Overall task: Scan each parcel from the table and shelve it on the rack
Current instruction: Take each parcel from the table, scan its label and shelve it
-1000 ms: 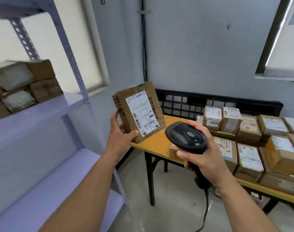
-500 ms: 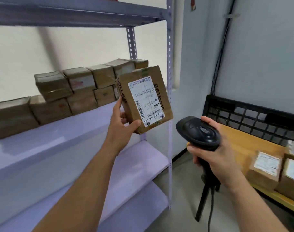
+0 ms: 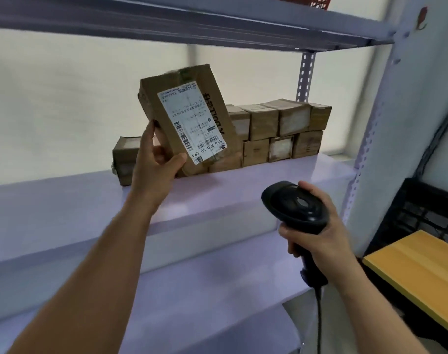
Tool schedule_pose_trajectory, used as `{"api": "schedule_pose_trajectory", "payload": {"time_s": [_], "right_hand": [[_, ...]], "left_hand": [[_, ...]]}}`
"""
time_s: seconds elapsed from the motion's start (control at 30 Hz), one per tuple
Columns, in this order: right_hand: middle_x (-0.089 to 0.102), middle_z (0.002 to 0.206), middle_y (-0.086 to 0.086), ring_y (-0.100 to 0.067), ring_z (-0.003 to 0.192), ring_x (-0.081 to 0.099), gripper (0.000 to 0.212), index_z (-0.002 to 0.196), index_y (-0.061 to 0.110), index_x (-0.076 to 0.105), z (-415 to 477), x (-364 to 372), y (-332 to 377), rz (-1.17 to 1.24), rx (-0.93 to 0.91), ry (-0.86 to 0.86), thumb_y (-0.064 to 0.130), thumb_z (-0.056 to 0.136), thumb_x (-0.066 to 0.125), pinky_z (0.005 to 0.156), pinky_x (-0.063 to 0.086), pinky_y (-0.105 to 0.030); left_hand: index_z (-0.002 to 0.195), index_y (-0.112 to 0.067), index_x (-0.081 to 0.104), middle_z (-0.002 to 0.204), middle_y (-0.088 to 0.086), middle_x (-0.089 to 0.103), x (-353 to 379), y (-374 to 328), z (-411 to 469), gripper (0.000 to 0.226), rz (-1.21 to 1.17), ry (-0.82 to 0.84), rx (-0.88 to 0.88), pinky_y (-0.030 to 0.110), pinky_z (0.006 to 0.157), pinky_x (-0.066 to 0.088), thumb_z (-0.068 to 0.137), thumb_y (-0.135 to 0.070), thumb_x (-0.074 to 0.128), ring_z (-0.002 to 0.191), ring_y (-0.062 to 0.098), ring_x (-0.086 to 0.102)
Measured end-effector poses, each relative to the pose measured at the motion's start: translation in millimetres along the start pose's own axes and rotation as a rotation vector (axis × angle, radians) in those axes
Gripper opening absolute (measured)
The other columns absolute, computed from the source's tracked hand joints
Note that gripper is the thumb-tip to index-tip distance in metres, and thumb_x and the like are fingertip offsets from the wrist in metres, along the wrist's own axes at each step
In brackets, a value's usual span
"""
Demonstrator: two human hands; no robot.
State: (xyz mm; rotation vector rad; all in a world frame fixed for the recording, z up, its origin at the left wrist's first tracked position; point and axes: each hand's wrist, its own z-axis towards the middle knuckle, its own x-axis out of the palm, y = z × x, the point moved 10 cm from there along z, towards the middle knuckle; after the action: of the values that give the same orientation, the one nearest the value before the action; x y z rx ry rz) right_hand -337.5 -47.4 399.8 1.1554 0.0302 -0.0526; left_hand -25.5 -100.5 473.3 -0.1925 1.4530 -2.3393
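A brown parcel point(image 3: 186, 116) is being held up by the left hand point(image 3: 156, 169). The thumb is being pressed on the front near the bottom corner, and the fingers are being curled round the left edge. The parcel is being tipped to the left, over the middle shelf point(image 3: 243, 185) of the rack point(image 3: 304, 75), just in front of the other parcels point(image 3: 276, 134). It cannot be told if its bottom corner is touching the shelf. A white label point(image 3: 192, 129) with black bar codes is being shown on the front, with its big numbers upside down.

A black scanner point(image 3: 294, 208) is being gripped by the right hand point(image 3: 317, 233). The fingers are being wrapped tightly round the handle, and the round head is being pointed up and to the left. The scanner is being kept lower than the parcel, to its right, and apart from it. A black cable point(image 3: 318, 315) is hanging down from the handle.

The other parcels are being kept at the back of the middle shelf, stacked in two rows and touching each other. A corner of the yellow desk point(image 3: 417, 267) is being shown at the lower right, with a black crate point(image 3: 427, 215) behind it. A bit of a red basket point(image 3: 317, 1) is peeking over the top shelf point(image 3: 192, 21).
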Motion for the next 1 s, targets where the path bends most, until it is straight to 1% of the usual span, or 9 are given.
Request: {"api": "schedule_pose_trajectory", "payload": {"time_s": [0.17,0.27,0.37,0.53,0.63,0.77,0.83,0.9,1.0], "right_hand": [[0.06,0.117,-0.006,-0.028,0.052,0.061,0.079,0.122,0.045,0.055,18,48,-8,0.008,0.006,0.045,-0.014,0.073,0.076,0.052,0.054,-0.032],[0.061,0.118,-0.004,-0.026,0.052,0.061,0.081,0.119,0.05,0.056,25,68,-12,0.012,0.017,0.054,-0.013,0.073,0.076,0.052,0.053,-0.032],[0.061,0.118,-0.004,-0.026,0.053,0.062,0.082,0.116,0.055,0.056,32,80,-16,0.009,0.019,0.056,-0.012,0.073,0.077,0.053,0.054,-0.032],[0.062,0.118,-0.005,-0.027,0.053,0.062,0.083,0.117,0.054,0.056,40,86,-23,0.01,0.022,0.026,-0.013,0.072,0.077,0.051,0.053,-0.031],[0.061,0.117,-0.004,-0.027,0.052,0.062,0.083,0.117,0.053,0.056,41,83,-27,0.007,0.029,-0.002,-0.013,0.072,0.077,0.051,0.053,-0.031],[0.061,0.119,-0.008,-0.028,0.052,0.061,0.084,0.116,0.054,0.057,43,79,-30,0.002,0.026,-0.02,-0.013,0.071,0.078,0.051,0.052,-0.032],[0.061,0.118,-0.01,-0.029,0.052,0.061,0.084,0.116,0.054,0.058,45,78,-31,0.011,0.023,-0.022,-0.014,0.071,0.077,0.051,0.051,-0.032],[0.061,0.119,-0.009,-0.028,0.052,0.061,0.084,0.117,0.053,0.057,46,78,-32,0.011,0.024,-0.02,-0.014,0.071,0.077,0.051,0.051,-0.032],[0.06,0.119,-0.008,-0.027,0.053,0.061,0.083,0.119,0.052,0.056,46,76,-32,0.007,0.024,-0.018,-0.013,0.071,0.078,0.052,0.052,-0.032]], "left_hand": [[0.144,-0.037,0.036,0.121,-0.002,0.058,-65,6,48,0.067,0.055,-0.139,-0.031,0.027,0.072,0.055,0.087,-0.02,0.065,0.108,0.013,0.06],[0.139,-0.038,0.042,0.126,0.005,0.058,-87,17,77,0.064,0.051,-0.163,-0.088,0.034,0.071,0.059,0.079,-0.031,0.064,0.109,0.019,0.062],[0.139,-0.034,0.044,0.131,0.007,0.054,-94,26,104,0.057,0.069,-0.157,-0.138,0.036,0.066,0.058,0.085,-0.028,0.062,0.106,0.024,0.064],[0.137,-0.027,0.046,0.13,0.007,0.056,-94,36,138,0.07,0.233,-0.141,-0.153,0.053,0.089,0.053,0.07,-0.042,0.053,0.111,0.033,0.06],[0.139,-0.017,0.045,0.137,0.014,0.051,-85,40,147,0.052,0.383,-0.084,-0.143,0.051,0.098,0.047,0.091,-0.036,0.043,0.119,0.037,0.053],[0.14,-0.023,0.047,0.146,0.009,0.046,-78,55,148,0.043,0.539,-0.029,-0.159,0.042,0.107,0.037,0.102,-0.036,0.031,0.13,0.032,0.043],[0.141,-0.024,0.046,0.144,0.007,0.049,-71,57,145,0.052,0.53,0.023,-0.142,0.042,0.106,0.038,0.099,-0.052,0.036,0.129,0.03,0.045],[0.144,-0.025,0.041,0.143,0.003,0.049,-67,59,142,0.068,0.533,0.064,-0.129,0.043,0.105,0.04,0.089,-0.063,0.052,0.128,0.029,0.047],[0.146,-0.026,0.035,0.14,0.005,0.052,-67,65,141,0.076,0.611,0.077,-0.117,0.045,0.103,0.041,0.081,-0.046,0.071,0.125,0.031,0.049]]}}
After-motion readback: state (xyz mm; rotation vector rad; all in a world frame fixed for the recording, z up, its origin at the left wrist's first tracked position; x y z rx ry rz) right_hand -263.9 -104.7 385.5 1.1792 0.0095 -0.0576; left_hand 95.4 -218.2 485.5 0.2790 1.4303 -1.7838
